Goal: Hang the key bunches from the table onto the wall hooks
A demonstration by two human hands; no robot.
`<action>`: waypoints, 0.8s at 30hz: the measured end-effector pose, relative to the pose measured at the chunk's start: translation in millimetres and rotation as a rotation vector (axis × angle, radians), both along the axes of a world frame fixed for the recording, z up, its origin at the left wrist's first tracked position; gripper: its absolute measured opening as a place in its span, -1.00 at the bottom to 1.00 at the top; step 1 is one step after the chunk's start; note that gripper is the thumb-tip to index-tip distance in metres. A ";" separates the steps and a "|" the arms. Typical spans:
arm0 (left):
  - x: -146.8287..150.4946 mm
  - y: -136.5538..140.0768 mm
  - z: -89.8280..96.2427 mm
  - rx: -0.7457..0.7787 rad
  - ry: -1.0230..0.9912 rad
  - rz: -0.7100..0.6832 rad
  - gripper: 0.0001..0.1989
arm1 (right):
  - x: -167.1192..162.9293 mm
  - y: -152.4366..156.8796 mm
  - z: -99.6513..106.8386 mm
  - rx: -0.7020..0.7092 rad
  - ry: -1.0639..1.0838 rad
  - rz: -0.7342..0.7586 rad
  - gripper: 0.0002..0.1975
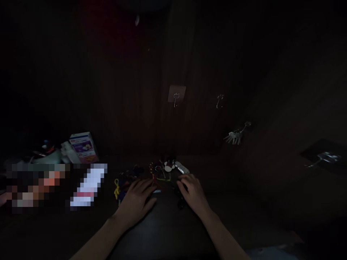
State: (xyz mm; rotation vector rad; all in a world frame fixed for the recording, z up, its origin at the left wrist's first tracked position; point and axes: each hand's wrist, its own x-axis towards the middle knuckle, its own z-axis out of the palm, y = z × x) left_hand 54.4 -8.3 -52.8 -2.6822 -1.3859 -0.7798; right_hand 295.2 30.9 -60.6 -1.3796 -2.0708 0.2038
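Tabletop (162, 234) dim; my left hand (139, 196) palm down, fingers loosely spread, any grip I cannot tell; my right hand (191, 188) bent near a dark item (180, 204), hold likewise unclear; yellow cord (116, 189) just beside my left; beyond, between both, white charm (169, 167) near silver piece (182, 168); farther, keys (235, 137) hanging from a hook (247, 124)

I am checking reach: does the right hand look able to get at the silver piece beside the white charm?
Probably yes: the right hand is close by the silver piece, on its near side, and nothing visible blocks the way, though the dark hides detail.
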 end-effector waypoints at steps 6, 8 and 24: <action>1.3 -6.3 1.8 -0.090 -0.053 -0.181 -0.73 | 0.9 0.0 2.7 0.042 0.036 0.062 -0.81; 2.2 -9.2 4.8 -0.119 -0.075 -0.243 -0.73 | 0.1 -1.6 5.2 0.024 -0.006 0.151 -0.74; 3.6 8.1 -0.3 0.005 -0.111 0.083 -0.72 | -9.4 -3.8 10.1 -0.042 -0.034 0.248 -0.87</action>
